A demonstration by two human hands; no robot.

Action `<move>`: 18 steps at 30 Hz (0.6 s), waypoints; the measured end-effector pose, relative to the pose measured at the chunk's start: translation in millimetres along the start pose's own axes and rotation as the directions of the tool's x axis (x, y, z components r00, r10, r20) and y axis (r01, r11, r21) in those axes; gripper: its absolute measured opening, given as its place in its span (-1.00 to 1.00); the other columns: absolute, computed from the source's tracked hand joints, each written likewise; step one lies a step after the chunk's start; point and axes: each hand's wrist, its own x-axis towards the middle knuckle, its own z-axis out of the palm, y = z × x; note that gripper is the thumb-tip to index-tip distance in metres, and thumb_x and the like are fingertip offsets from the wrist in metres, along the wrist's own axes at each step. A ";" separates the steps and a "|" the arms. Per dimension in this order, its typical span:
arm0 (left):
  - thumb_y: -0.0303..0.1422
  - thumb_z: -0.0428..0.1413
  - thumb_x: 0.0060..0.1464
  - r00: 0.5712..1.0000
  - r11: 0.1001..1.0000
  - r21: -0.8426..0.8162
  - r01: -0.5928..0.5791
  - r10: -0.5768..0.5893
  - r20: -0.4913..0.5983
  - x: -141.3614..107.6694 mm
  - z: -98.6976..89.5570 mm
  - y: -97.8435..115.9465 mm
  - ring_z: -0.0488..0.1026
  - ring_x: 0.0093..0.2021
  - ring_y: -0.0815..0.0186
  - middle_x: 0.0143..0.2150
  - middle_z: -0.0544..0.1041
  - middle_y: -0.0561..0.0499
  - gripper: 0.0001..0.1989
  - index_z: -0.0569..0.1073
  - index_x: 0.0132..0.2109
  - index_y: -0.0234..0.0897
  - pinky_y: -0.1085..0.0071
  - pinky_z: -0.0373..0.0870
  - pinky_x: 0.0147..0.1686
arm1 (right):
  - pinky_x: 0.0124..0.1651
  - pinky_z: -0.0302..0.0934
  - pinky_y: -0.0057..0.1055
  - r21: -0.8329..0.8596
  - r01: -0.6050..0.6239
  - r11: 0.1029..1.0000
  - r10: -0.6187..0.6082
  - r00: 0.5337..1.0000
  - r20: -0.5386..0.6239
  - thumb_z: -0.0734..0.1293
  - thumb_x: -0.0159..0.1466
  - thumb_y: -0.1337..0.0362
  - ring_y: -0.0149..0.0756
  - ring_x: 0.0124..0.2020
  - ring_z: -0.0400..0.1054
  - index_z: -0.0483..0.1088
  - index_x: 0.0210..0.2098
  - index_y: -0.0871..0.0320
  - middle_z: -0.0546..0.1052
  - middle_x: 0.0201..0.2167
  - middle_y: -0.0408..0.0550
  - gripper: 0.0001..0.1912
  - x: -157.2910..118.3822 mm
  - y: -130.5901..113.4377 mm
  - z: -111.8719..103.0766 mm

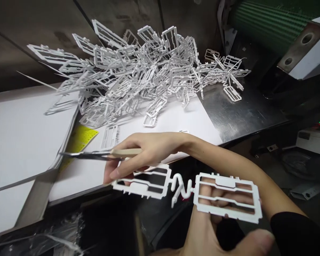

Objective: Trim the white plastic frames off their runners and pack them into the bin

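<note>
Beige-handled tool in right hand, white frames against left hand

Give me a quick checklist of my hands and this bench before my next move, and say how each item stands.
1. Tool secured in the right hand: ok, held at its beige handle.
2. Tool pointing away from the left hand: ok.
3. Left hand's hold on the nearer frame: cannot tell; fingers show behind it, but the thumb stands apart.
4. Curved link joining this frame to the other frame: ok, looks unbroken.
5. Pile of white frames all on white sheet: not ok, some lie over the metal bench.
</note>
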 end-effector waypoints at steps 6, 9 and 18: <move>-0.22 0.26 0.30 0.995 0.993 -0.083 -0.083 0.078 -0.057 11.5 -38.7 2.8 0.69 -0.16 0.19 -0.15 0.69 -0.09 -0.71 0.37 -0.02 -0.28 0.35 0.61 -0.12 | -0.26 0.29 -0.52 -0.444 -0.121 0.888 -0.108 0.883 -0.457 0.39 0.39 0.55 -0.29 -0.24 0.48 0.53 -0.22 0.22 0.58 -0.31 -0.15 -0.86 -21.5 -16.3 0.8; -0.25 0.28 0.28 0.996 0.996 -0.080 -0.045 0.039 -0.077 10.8 -50.7 7.7 0.69 -0.27 0.24 -0.26 0.68 -0.04 -0.73 0.38 -0.10 -0.30 0.41 0.62 -0.20 | -0.26 0.28 -0.50 -0.494 -0.165 0.854 -0.167 0.812 -0.559 0.37 0.33 0.60 -0.27 -0.23 0.48 0.53 -0.22 0.23 0.58 -0.28 -0.14 -0.82 -28.7 -15.9 0.2; -0.45 0.25 0.31 0.997 0.983 -0.179 -0.050 0.061 0.057 2.5 -66.5 12.2 0.70 -0.11 0.25 -0.12 0.72 -0.04 -0.83 0.40 -0.05 -0.30 0.47 0.63 -0.10 | -0.35 0.22 -0.50 -0.493 -0.192 0.848 -0.159 0.797 -0.583 0.36 0.32 0.57 -0.32 -0.34 0.42 0.52 -0.23 0.22 0.55 -0.34 -0.17 -0.84 -29.9 -9.8 0.7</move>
